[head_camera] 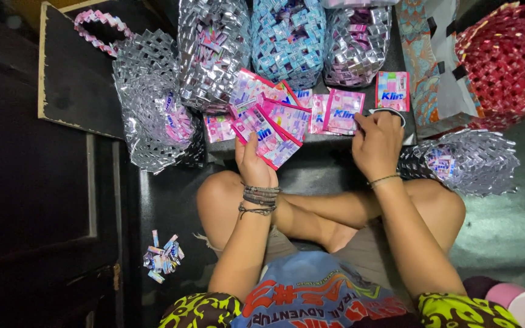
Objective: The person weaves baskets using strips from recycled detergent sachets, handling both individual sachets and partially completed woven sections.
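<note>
My left hand (253, 163) holds a fanned stack of pink sachet wrappers (268, 130) above my crossed legs. My right hand (377, 143) rests fingers-down at the edge of a pink wrapper (343, 112) lying on the dark floor, and it partly covers a dark ring-shaped thing that may be scissors. More pink wrappers lie flat nearby, one (392, 91) just beyond the right hand.
Woven baskets made of folded wrappers stand around: silver (150, 103) at left, silver (214, 48), blue (288, 39) and silver-pink (356, 42) ahead, red (508, 61) at right, a small silver one (469, 161) by my right knee. Folded wrapper bits (162, 256) lie at lower left. A dark board (77, 73) leans at left.
</note>
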